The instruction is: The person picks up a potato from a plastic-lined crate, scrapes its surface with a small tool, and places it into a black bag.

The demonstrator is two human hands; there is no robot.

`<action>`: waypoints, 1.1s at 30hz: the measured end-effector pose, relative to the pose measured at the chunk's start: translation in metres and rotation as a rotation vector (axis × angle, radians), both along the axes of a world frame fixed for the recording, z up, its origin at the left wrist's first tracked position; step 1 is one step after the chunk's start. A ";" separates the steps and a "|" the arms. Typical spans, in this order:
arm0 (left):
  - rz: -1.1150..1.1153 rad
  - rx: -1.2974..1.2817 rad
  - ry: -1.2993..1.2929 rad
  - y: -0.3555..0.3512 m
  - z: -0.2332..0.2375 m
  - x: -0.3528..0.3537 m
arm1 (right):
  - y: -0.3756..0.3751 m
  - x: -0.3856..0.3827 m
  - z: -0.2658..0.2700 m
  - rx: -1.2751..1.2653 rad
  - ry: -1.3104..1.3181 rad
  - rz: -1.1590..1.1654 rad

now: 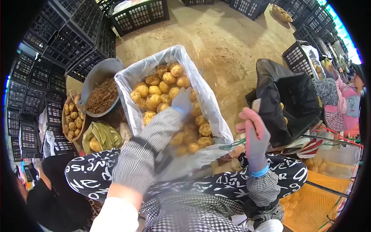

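Note:
My left hand [183,101], in a grey glove with a blue cuff, reaches into a crate lined with white plastic [208,98]. It is over the yellow potatoes [154,90], blurred, and its fingertips are hard to make out. More potatoes lie in the crate below it, smeared by motion. To the right of the crate, my right hand [255,133], in a grey glove with pink fingers, is raised with its fingers bent together. A small pale piece [256,105] sticks up at its fingertips; what it is cannot be made out.
A grey tub of brown matter [102,96] and a basket of potatoes [73,120] stand left of the crate. At right is a black-lined container [290,96]. Black crates [141,17] line the back, others are stacked at left. People are at both sides; orange mesh [313,197] lies lower right.

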State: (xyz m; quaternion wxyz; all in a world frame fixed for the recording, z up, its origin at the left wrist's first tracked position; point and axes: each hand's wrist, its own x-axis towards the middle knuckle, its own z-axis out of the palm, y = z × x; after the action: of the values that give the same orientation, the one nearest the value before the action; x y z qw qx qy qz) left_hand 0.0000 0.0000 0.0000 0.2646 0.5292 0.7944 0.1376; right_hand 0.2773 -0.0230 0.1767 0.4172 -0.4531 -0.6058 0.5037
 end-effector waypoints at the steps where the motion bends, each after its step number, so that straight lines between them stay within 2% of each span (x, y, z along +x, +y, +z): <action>1: 0.001 -0.104 -0.029 0.004 0.006 -0.003 | -0.006 -0.003 0.001 0.019 -0.047 0.036; 2: 0.004 -0.204 -0.060 0.006 0.011 -0.004 | -0.010 -0.007 0.004 0.042 -0.096 0.073; 3: -0.021 -0.124 0.016 0.039 0.022 -0.012 | 0.015 -0.010 -0.011 0.101 -0.057 0.052; 5: -0.081 -0.081 0.039 0.026 0.034 -0.009 | 0.010 -0.007 -0.009 0.097 -0.104 0.018; 6: -0.065 -0.056 -0.194 0.015 0.027 -0.007 | 0.004 -0.001 -0.009 0.087 -0.085 0.031; 9: 0.263 -0.104 -1.117 -0.023 0.022 -0.011 | 0.000 -0.004 -0.011 -0.014 -0.061 0.090; 12: 0.253 -0.098 -1.688 -0.079 0.064 0.004 | -0.009 -0.009 -0.017 -0.235 -0.044 0.211; 15: 0.317 0.013 -1.783 -0.120 0.135 0.036 | -0.024 -0.028 -0.033 0.146 -0.343 0.374; 16: 0.263 0.019 -1.808 -0.128 0.146 0.041 | -0.032 -0.036 -0.035 0.019 -0.322 0.388; 19: 0.292 0.057 -1.664 -0.153 0.152 0.052 | -0.042 -0.046 -0.038 0.087 -0.327 0.501; 20: 0.330 0.150 -1.554 -0.157 0.150 0.058 | -0.044 -0.049 -0.035 0.214 -0.410 0.518; 23: 0.348 0.312 -1.314 -0.174 0.101 0.055 | -0.059 -0.064 -0.039 0.223 -0.368 0.487; 25: 0.349 0.347 -1.286 -0.179 0.090 0.050 | -0.062 -0.070 -0.049 0.072 -0.314 0.506; 26: 0.316 0.384 -1.217 -0.182 0.086 0.048 | -0.064 -0.073 -0.052 -0.008 -0.287 0.514; 30: 0.127 0.614 -0.838 -0.188 0.077 0.040 | -0.063 -0.086 -0.038 0.003 -0.233 0.603; 33: 0.052 0.774 -0.702 -0.188 0.085 0.039 | -0.068 -0.088 -0.040 0.053 -0.193 0.596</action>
State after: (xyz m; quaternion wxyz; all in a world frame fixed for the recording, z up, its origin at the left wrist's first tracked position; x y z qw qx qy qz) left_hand 0.0394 -0.1879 0.0849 0.2965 0.4903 0.5616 0.5970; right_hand 0.1893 -0.0911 0.1368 0.2036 -0.2904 -0.7616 0.5424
